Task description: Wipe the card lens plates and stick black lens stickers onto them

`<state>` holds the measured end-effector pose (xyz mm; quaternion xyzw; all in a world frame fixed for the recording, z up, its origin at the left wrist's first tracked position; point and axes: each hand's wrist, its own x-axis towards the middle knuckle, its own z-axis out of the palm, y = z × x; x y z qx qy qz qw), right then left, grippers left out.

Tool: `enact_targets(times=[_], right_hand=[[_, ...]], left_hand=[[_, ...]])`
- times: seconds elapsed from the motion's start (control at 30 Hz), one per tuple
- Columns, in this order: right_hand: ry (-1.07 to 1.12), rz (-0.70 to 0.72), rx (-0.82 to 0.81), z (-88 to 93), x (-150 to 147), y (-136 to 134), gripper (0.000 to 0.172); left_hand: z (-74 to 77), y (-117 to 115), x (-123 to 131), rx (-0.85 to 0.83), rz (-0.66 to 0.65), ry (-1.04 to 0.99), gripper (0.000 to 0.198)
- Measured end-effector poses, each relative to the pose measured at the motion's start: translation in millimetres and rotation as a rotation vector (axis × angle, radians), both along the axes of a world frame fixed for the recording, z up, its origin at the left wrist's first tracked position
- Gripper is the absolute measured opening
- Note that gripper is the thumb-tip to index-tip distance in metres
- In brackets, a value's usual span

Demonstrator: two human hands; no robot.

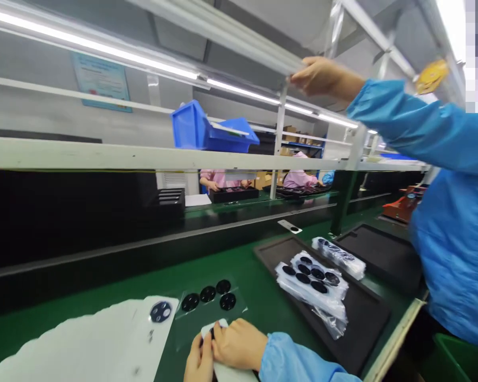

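At the front of the green bench, my left hand (199, 358) and my right hand (239, 345) are close together, fingertips touching. Both are closed on a white card-like piece (231, 373). A little black shows by the fingers, but most of that spot is covered. Just beyond them, several glossy black discs (207, 294) lie on a clear plastic sheet (183, 321). To the left is a fanned stack of white cards (103, 342), its top one carrying a dark round piece (160, 312) with smaller circles in it.
On the right, a black tray (366, 323) holds clear-bagged black discs (318, 286). Another bagged bundle (338, 257) and a second tray (378, 249) lie beyond. A co-worker's blue-sleeved arm (406, 122) reaches overhead to the frame. Blue bins (191, 127) sit on the white rail (103, 154).
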<state>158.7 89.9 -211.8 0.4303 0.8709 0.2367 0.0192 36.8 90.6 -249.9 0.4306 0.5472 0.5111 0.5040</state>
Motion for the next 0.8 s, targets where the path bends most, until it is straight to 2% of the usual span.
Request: enact_targets(times=[0.1,0.23,0.47,0.8], right_hand=[[-0.008,0.018,-0.022,-0.2,0.7,-1.6,0.032],[-0.03,0.04,-0.1,8.4,4.5,-4.8,0.028],[-0.053,-0.004,-0.259,11.2,4.5,-1.6,0.031],[-0.049,-0.004,-0.313,17.7,2.0,-1.7,0.04]], left_hand=[[6.8,-2.4,0.7,0.049,-0.055,0.02,0.044],[15.5,-10.0,6.8,0.061,-0.052,0.101,0.031],[22.6,-9.7,8.5,-0.037,-0.024,0.237,0.025],[33.4,-13.2,9.4,-0.046,-0.003,0.285,0.025]])
